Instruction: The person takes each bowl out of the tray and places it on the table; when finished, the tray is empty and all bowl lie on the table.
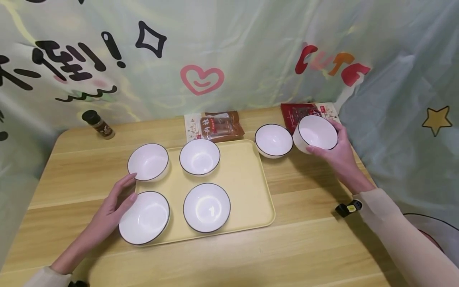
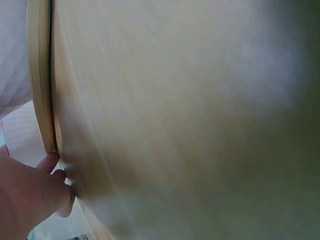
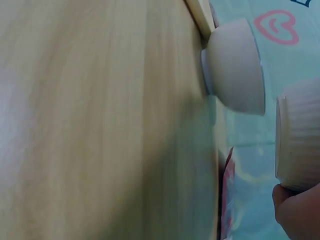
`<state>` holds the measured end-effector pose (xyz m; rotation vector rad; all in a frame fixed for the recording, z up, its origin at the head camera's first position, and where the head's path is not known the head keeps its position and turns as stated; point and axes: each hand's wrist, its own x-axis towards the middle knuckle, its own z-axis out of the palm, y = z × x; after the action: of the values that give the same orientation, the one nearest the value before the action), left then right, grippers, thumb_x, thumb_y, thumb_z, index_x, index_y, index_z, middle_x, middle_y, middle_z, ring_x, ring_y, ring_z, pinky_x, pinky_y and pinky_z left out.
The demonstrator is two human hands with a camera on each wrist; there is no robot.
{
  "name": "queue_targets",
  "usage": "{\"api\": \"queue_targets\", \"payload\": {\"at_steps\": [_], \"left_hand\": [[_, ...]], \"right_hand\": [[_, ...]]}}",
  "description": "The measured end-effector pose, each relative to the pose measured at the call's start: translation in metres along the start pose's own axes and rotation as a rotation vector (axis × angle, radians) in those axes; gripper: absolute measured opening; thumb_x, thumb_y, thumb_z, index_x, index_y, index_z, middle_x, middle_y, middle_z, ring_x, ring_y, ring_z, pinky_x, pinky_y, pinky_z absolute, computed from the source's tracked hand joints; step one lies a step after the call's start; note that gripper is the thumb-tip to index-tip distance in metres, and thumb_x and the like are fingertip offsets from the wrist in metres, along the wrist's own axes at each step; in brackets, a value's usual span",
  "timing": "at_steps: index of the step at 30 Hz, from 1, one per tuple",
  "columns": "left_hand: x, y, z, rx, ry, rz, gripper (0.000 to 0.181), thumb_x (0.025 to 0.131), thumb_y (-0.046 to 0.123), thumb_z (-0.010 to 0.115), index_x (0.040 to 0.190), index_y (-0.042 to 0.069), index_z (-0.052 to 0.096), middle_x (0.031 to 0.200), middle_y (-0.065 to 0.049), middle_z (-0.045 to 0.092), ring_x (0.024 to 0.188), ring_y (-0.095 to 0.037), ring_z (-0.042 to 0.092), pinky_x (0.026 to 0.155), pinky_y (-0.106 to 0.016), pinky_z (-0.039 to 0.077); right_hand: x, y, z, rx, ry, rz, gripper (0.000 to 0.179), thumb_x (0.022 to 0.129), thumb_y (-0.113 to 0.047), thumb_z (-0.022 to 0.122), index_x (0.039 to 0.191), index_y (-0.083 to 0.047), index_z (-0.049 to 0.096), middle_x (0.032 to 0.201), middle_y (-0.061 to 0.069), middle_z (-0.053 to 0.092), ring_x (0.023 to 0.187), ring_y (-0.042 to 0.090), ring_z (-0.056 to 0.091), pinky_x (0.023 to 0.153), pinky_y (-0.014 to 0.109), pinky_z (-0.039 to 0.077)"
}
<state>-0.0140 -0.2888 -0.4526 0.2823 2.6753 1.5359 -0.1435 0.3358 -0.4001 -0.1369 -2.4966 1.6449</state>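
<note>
My right hand [image 1: 338,151] grips a white bowl [image 1: 317,131] with a dark rim, thumb at its near side and fingers round the right. The right wrist view shows this lifted bowl [image 3: 302,135] raised off the table. Just left of it another white bowl [image 1: 274,140] stands beside the tray. My left hand [image 1: 107,213] is by the tray's left edge, fingers loosely bent, the tips close to the far-left bowl [image 1: 148,161] and near-left bowl [image 1: 144,217]. Two more bowls, one at the back [image 1: 199,156] and one at the front [image 1: 206,207], stand mid-tray.
The yellow tray [image 1: 249,183] lies on a wooden table [image 1: 305,247]. Behind it is a brown packet [image 1: 220,125]; a red packet [image 1: 295,113] lies at the back right, partly hidden by the held bowl. A dark-capped jar [image 1: 98,124] is back left. A printed curtain [image 1: 251,52] hangs behind.
</note>
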Motion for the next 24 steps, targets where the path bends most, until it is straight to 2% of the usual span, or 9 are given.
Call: {"api": "queue_targets", "payload": {"at_steps": [8, 16, 24], "left_hand": [[-0.001, -0.001, 0.000, 0.002, -0.005, -0.009, 0.064, 0.115, 0.011, 0.057, 0.172, 0.022, 0.032, 0.163, -0.018, 0.043, 0.145, 0.003, 0.037, 0.108, -0.006, 0.029], [-0.001, -0.001, 0.000, 0.006, 0.002, -0.009, 0.064, 0.115, 0.011, 0.057, 0.172, 0.023, 0.032, 0.164, -0.018, 0.043, 0.145, 0.004, 0.037, 0.108, -0.006, 0.029], [-0.001, 0.000, 0.000, 0.006, -0.002, -0.016, 0.064, 0.115, 0.011, 0.056, 0.173, 0.023, 0.031, 0.165, -0.018, 0.042, 0.146, 0.005, 0.035, 0.108, -0.006, 0.027]], "right_hand": [[0.009, 0.011, -0.003, -0.032, 0.027, 0.062, 0.111, 0.089, -0.010, 0.092, 0.172, -0.008, 0.018, 0.171, 0.018, 0.029, 0.147, 0.029, 0.035, 0.121, 0.034, 0.030], [0.021, 0.027, -0.002, -0.154, -0.044, 0.116, 0.121, 0.088, -0.027, 0.095, 0.172, -0.005, 0.010, 0.172, 0.025, 0.022, 0.152, 0.042, 0.028, 0.126, 0.057, 0.024], [0.023, 0.034, 0.002, -0.157, -0.071, 0.106, 0.123, 0.088, -0.027, 0.095, 0.171, -0.002, 0.007, 0.171, 0.028, 0.020, 0.153, 0.046, 0.027, 0.125, 0.061, 0.023]]}}
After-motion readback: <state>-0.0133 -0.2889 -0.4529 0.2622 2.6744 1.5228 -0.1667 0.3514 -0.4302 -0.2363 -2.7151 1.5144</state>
